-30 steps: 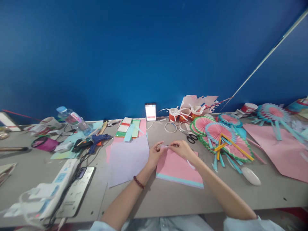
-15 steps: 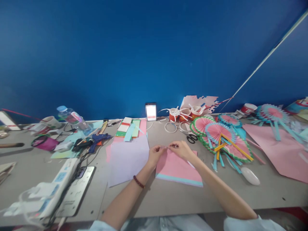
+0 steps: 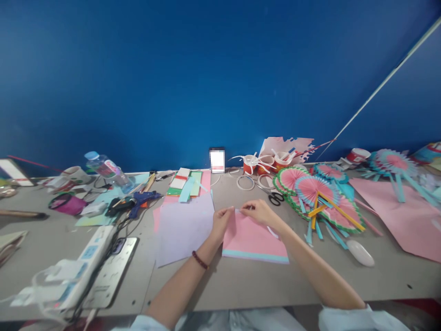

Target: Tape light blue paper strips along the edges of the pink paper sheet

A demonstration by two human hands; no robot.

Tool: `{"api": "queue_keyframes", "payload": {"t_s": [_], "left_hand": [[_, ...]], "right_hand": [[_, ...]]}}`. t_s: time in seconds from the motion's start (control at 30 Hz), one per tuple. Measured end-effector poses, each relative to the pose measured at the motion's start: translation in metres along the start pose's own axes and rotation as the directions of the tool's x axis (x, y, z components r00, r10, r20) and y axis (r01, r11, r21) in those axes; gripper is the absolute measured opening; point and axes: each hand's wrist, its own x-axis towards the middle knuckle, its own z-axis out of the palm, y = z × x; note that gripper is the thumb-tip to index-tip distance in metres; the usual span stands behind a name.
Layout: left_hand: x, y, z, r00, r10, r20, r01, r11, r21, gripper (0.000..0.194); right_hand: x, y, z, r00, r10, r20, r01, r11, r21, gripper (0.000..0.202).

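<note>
A pink sheet of paper (image 3: pixel 253 236) with a light blue strip along its near edge lies in front of me. My left hand (image 3: pixel 222 223) pinches its far left corner, thumb and fingertips together. At the far edge, my right hand (image 3: pixel 258 214) is also closed in a pinch on the paper, a short way to the right. A white strip shows by the right wrist. To the left of the pink sheet lies a lavender sheet (image 3: pixel 184 230), partly behind my left hand. Black-handled scissors (image 3: pixel 275 198) rest just beyond my right hand.
Folded paper fans (image 3: pixel 317 193) and a white computer mouse (image 3: pixel 360 253) lie to the right. Red paper cups (image 3: pixel 250 164) stand at the back. On the left are a glue gun (image 3: pixel 143 202), a bottle (image 3: pixel 110 170), a power strip (image 3: pixel 86 262) and a phone (image 3: pixel 112 273).
Both hands stay at the far edge of the pink paper. The fingertips have moved slightly apart, and the sheet's near edge has shifted a little away from me.
</note>
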Motion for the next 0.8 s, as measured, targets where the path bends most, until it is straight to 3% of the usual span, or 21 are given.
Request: {"api": "queue_keyframes", "payload": {"t_s": [0.23, 0.3, 0.4, 0.8], "left_hand": [[0.003, 0.001, -0.002, 0.997, -0.061, -0.044, 0.058, 0.996, -0.07, 0.048], [0.002, 0.002, -0.001, 0.997, -0.073, -0.011, 0.072, 0.995, -0.074, 0.043], [0.001, 0.003, 0.0, 0.998, -0.052, 0.036, 0.053, 0.998, -0.029, 0.036], [0.003, -0.002, 0.0, 1.0, 0.009, 0.007, -0.009, 1.0, 0.029, 0.03]], "right_hand": [[0.0, -0.006, -0.006, 1.0, 0.001, 0.022, 0.0, 1.0, -0.026, 0.021], [-0.001, -0.008, -0.009, 1.0, -0.002, 0.024, 0.003, 1.0, -0.028, 0.021], [-0.002, -0.009, -0.01, 1.0, 0.003, 0.02, -0.003, 0.999, -0.032, 0.023], [0.002, -0.006, -0.005, 1.0, -0.005, 0.02, 0.006, 0.996, -0.084, 0.022]]}}
